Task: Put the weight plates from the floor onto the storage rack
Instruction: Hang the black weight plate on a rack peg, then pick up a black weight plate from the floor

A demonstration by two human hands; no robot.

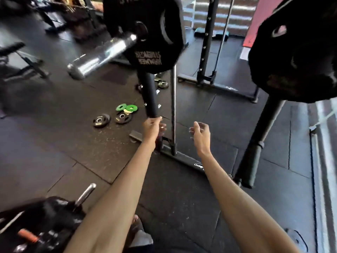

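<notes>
1. Progress, my read: early on, most of the job remaining. Two small black round iron weight plates (101, 120) are lying flat on the floor, one just beside the other. Bright green ring plates (131, 107) are sitting just behind them, w/ a pale yellowish disc showing between.
2. Another small dark plate (162, 84) is lying further back, behind the post. None of these floor plates is being touched.
3. Possibly done already: a large black rubber-coated plate w/ white lettering (145, 42) is hanging up top on a chrome steel sleeve (102, 53). A second big black plate (295, 52) is looming upper right. Can't tell if either counts as stowed.
4. The left hand (152, 126) is gripping the black upright steel post (151, 99) low down, fingers wrapping round it. It is carrying no plate.
5. The right hand (200, 133) is hovering apart from the post, right of the thin chrome vertical rod (173, 106). Its fingers are curling loosely, holding nothing.
6. Remaining, as I'm judging it: reaching left and down, picking up each small plate and sliding it onto a peg.
7. Surface: black rubber gym floor tiles (73, 143) are covering everything, w/ seams showing and pale specks near the base.
8. Room: a gym. Blurred benches are standing at left, and a black perforated frame upright (204, 52) is standing behind. A brick wall (228, 15) is running along the back.
9. Lower left, a short chrome peg (85, 193) is sticking up from a dark heap, w/ an orange grip (27, 236) beside it.
</notes>
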